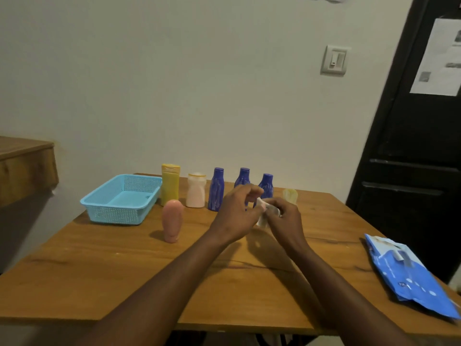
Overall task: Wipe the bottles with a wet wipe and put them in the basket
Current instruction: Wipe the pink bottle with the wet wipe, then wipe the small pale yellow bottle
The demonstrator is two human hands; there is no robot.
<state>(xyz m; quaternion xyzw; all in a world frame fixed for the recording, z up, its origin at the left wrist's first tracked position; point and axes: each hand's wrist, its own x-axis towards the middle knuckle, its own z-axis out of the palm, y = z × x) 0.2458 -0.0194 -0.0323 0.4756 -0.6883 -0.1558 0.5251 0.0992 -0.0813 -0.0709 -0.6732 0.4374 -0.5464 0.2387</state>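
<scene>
The blue bottles (pixel 216 191) could be toppled, since the hands are worked just in front of them; the wipe (pixel 262 217) could be torn by too hard a pull. The wipe is gripped, bunched, in the right hand (pixel 285 219), and an edge is pinched by the left hand (pixel 235 212), above the table (pixel 124 270).

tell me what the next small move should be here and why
Probably spread the wet wipe open flat. It looks bunched up small between the left hand and right hand, whose fingers seem to pinch it above the table. The bottles all stand on the table and the basket holds nothing, so wiping has likely not begun.
</scene>
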